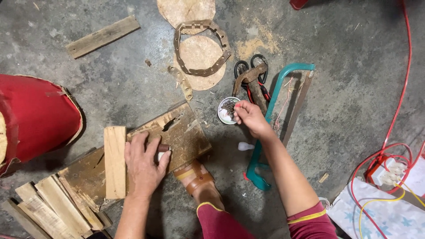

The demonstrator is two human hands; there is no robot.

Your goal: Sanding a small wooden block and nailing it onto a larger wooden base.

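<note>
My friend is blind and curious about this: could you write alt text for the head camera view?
Seen from above, a person's left hand presses flat on a worn wooden board on a concrete floor, while the right hand reaches into a small round tin of nails. A hammer, scissors, a teal hacksaw and wood offcuts lie around.

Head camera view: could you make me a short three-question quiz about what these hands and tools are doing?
1. True or false: the left hand lies flat on the board.
2. What do the right hand fingers reach into?
A. red shade
B. small dish of nails
C. scissors
3. Fill in: the teal saw lies on the ____ floor.

Key: 1 true; 2 B; 3 concrete.
</note>
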